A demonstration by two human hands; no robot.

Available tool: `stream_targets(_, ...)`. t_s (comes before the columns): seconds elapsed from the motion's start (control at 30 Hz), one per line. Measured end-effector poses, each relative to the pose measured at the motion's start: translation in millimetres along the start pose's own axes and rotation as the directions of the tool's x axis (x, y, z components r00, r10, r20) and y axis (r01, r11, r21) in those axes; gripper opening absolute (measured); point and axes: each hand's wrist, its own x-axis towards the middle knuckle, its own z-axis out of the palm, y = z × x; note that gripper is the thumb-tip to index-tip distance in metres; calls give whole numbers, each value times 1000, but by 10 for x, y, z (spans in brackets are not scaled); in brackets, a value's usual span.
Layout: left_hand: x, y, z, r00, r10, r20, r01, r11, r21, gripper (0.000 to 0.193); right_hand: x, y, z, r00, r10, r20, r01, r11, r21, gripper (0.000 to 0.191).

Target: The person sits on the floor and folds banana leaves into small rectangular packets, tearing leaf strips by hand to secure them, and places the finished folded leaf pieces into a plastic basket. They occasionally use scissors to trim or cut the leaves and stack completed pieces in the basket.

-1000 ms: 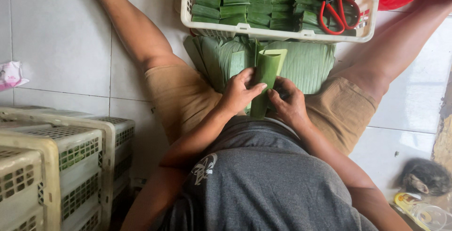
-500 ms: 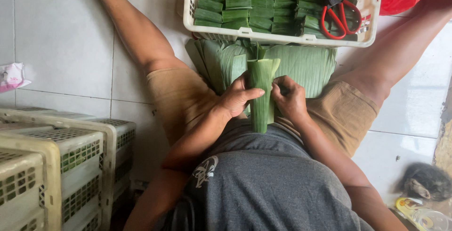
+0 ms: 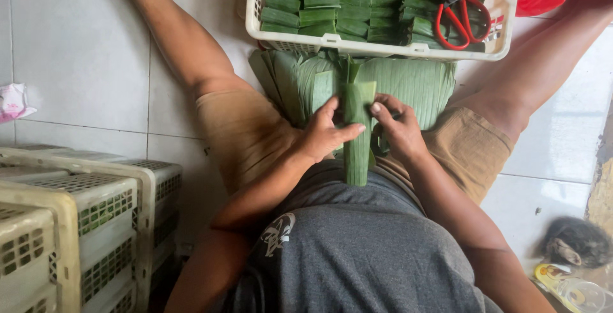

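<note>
Tiled floor (image 3: 83, 51); both hands (image 3: 322, 137) pinch rolled leaf (image 3: 356, 141) below crate rim (image 3: 377, 49).

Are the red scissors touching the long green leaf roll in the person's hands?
Apart. The head view shows the red-handled scissors lying in the white plastic basket, well above the rolled green leaf.

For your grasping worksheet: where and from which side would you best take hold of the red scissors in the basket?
Probably the scissors' red handle loops, from above: they lie flat on the folded leaves with loops toward the near rim of the basket, open and unobstructed, while the blades point away toward the far side.
</note>
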Motion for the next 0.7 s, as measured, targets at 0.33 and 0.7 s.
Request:
stream_targets(0.33, 307, -329, -344, 991, -91, -102, 85, 995, -62, 16, 226, -8, 172, 999, 21, 30, -23, 995, 94, 16)
stream_targets(0.7, 41, -85, -237, 995, 103, -12, -86, 887, 453, 24, -93, 71, 195, 993, -85, -77, 78, 993, -88, 26)
